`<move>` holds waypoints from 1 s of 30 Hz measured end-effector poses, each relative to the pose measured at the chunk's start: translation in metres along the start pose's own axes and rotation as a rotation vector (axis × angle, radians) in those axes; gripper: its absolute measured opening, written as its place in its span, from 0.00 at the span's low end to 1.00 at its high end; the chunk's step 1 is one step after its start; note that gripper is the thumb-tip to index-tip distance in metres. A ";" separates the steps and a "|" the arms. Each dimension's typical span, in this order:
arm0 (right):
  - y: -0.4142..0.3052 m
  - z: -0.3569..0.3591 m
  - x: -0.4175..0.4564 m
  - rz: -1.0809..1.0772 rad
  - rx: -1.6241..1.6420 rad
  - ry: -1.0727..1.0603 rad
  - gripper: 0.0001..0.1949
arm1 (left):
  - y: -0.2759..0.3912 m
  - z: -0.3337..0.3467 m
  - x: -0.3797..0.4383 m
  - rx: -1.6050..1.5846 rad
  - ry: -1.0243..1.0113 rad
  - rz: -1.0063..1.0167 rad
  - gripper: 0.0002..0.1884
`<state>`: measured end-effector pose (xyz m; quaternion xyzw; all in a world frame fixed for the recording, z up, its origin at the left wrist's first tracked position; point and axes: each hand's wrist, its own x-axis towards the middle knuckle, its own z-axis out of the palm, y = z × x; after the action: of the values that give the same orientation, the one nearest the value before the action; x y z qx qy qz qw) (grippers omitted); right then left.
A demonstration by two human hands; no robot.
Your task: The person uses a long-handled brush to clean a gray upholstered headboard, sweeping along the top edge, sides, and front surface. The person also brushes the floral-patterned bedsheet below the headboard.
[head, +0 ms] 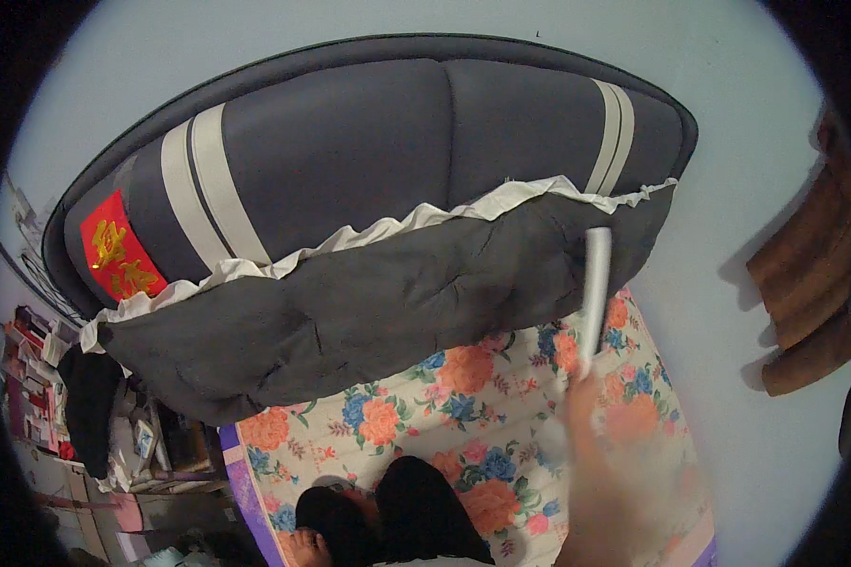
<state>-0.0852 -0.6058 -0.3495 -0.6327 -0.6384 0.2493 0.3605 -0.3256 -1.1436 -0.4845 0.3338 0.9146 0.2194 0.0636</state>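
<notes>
My right hand [583,386] is closed on the lower end of a white, rod-like tool [597,283], blurred and held upright in the picture. Its far end lies over a dark grey quilted cover [369,305] with a white ruffled edge. Beneath my forearm spreads a floral bedsheet [468,375] in orange, blue and cream. At the bottom left, my left hand [308,548] rests by my dark-clad knee with nothing seen in it; part of it is cut off by the frame's edge.
A padded grey headboard [340,149] with cream stripes stands behind the cover. A red paper with gold characters [122,248] is on its left part. Brown curtain-like fabric [808,312] hangs on the right. Cluttered shelves [35,390] and a black cloth [92,411] are at the left.
</notes>
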 end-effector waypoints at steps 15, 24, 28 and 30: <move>-0.001 -0.020 0.014 -0.255 -0.835 -0.154 0.22 | -0.019 0.020 0.006 -0.229 -0.109 0.194 0.06; -0.001 0.024 -0.127 -0.047 -0.301 -0.197 0.21 | -0.025 0.016 0.017 -0.106 -0.006 0.376 0.07; -0.142 0.091 -0.175 -0.717 -0.507 -0.859 0.18 | -0.039 0.013 0.019 -0.011 -0.081 0.577 0.08; -0.158 0.120 -0.169 -0.733 -0.585 -0.946 0.18 | -0.026 0.016 0.029 -0.176 -0.163 0.535 0.09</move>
<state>-0.2877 -0.7677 -0.3253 -0.2688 -0.9429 0.1778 -0.0836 -0.3588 -1.1374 -0.5091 0.5727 0.7634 0.2792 0.1057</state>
